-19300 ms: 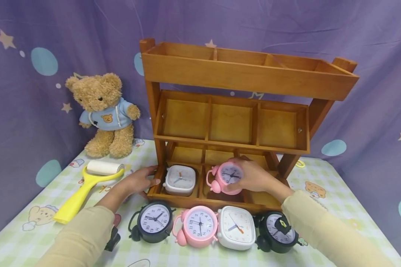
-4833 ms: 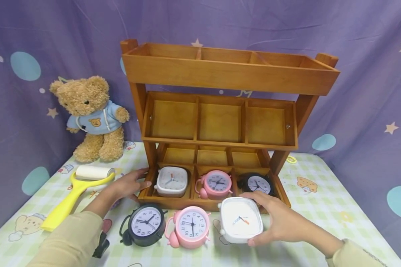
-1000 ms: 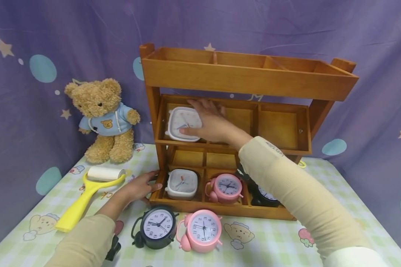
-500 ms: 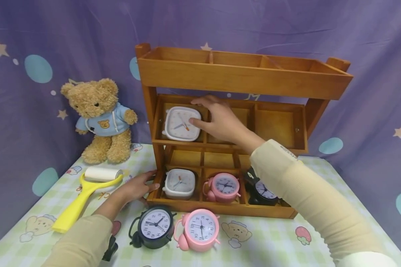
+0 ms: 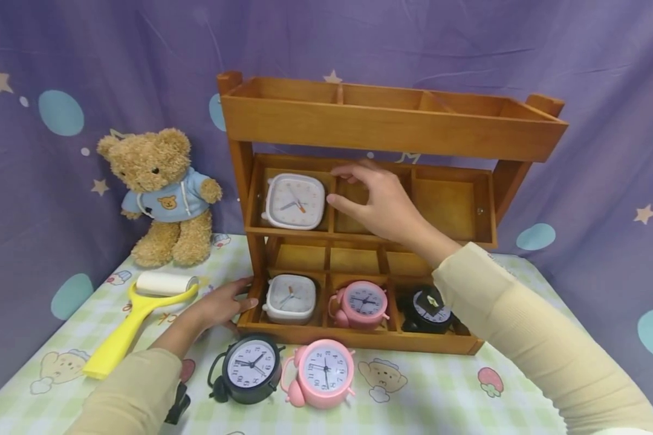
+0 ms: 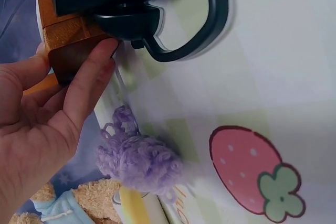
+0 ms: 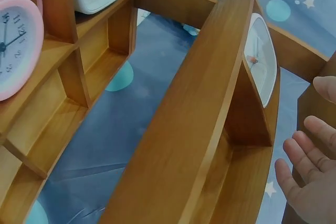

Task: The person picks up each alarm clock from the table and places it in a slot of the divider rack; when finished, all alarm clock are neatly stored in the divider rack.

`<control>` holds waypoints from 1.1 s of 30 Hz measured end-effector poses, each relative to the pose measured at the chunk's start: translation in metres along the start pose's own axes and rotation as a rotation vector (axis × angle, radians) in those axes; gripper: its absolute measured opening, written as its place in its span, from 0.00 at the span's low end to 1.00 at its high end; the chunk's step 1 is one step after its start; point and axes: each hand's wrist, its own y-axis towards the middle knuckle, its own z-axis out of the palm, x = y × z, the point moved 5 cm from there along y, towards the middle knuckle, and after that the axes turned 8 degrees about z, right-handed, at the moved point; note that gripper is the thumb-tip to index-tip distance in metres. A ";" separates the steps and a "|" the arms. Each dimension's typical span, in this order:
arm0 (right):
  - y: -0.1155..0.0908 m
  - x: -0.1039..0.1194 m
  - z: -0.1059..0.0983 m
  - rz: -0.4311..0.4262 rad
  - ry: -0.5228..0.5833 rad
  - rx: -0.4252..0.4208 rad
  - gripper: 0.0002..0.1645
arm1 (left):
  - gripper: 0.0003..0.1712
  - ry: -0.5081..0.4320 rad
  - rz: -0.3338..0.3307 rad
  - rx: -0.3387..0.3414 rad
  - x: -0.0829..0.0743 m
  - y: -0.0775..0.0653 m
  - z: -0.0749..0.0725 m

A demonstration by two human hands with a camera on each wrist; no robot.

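Note:
My left hand (image 5: 220, 308) holds the lower left corner of the wooden shelf (image 5: 392, 130), thumb on one side and fingers on the other, as the left wrist view also shows. My right hand (image 5: 383, 202) is in front of the middle tier with relaxed, parted fingers and nothing in them. Just left of it, a white square alarm clock (image 5: 295, 202) sits in the left compartment. Along the bottom tier are another white clock (image 5: 290, 298), a pink twin-bell clock (image 5: 364, 302) and a black clock (image 5: 430, 314). In the right wrist view the fingers (image 7: 315, 156) stand apart from the middle-tier clock (image 7: 261, 59).
On the checked tablecloth before the shelf stand a black alarm clock (image 5: 252, 368) and a pink alarm clock (image 5: 325, 373). A yellow-handled roller (image 5: 125, 329) lies at left, below a teddy bear (image 5: 160, 196). A purple fuzzy thing (image 6: 139, 161) lies near the left hand.
The white clock from the front row now sits in the middle tier's left compartment. My right hand has let go of it and moved right. The left hand stays at the shelf corner.

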 end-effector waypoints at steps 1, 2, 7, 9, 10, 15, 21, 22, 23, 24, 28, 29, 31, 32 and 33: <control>-0.003 -0.001 -0.001 -0.001 0.007 -0.003 0.28 | 0.38 -0.004 -0.002 0.001 0.000 0.000 0.000; -0.006 -0.002 -0.002 0.002 0.015 -0.003 0.28 | 0.38 -0.008 -0.004 0.001 0.000 0.000 0.000; -0.027 -0.008 -0.006 0.023 0.052 0.007 0.27 | 0.38 -0.013 0.000 0.009 -0.002 0.000 0.001; -0.036 -0.010 -0.006 0.022 0.065 0.010 0.26 | 0.38 -0.010 0.001 0.011 -0.002 -0.001 0.001; -0.041 -0.010 -0.006 0.017 0.073 0.013 0.26 | 0.38 -0.006 0.002 0.012 -0.002 -0.001 0.001; -0.064 -0.015 -0.001 0.009 0.093 0.040 0.26 | 0.38 0.001 0.016 0.014 0.000 0.000 0.000; -0.088 -0.028 0.007 0.043 0.073 0.086 0.24 | 0.38 0.001 0.034 0.014 0.000 0.000 -0.001; -0.091 -0.030 0.009 0.054 0.070 0.091 0.24 | 0.38 0.002 0.037 0.014 0.000 0.000 -0.002; -0.095 -0.033 0.010 0.064 0.067 0.097 0.23 | 0.38 0.005 0.039 0.015 0.000 0.000 -0.002; -0.098 -0.035 0.012 0.070 0.065 0.099 0.23 | 0.38 0.004 0.039 0.015 0.001 0.000 -0.002; -0.112 -0.040 0.018 0.084 0.077 0.123 0.23 | 0.38 0.006 0.029 0.012 0.002 0.000 -0.003; -0.115 -0.041 0.020 0.086 0.084 0.133 0.23 | 0.38 0.007 0.026 0.014 0.002 0.000 -0.003; -0.122 -0.043 0.023 0.089 0.109 0.151 0.23 | 0.38 0.009 0.017 0.015 0.002 0.001 -0.002; -0.126 -0.044 0.025 0.092 0.121 0.161 0.23 | 0.38 0.004 0.011 0.015 0.002 0.001 -0.002; -0.129 -0.045 0.027 0.093 0.128 0.168 0.23 | 0.38 0.001 0.009 0.018 0.002 0.002 -0.001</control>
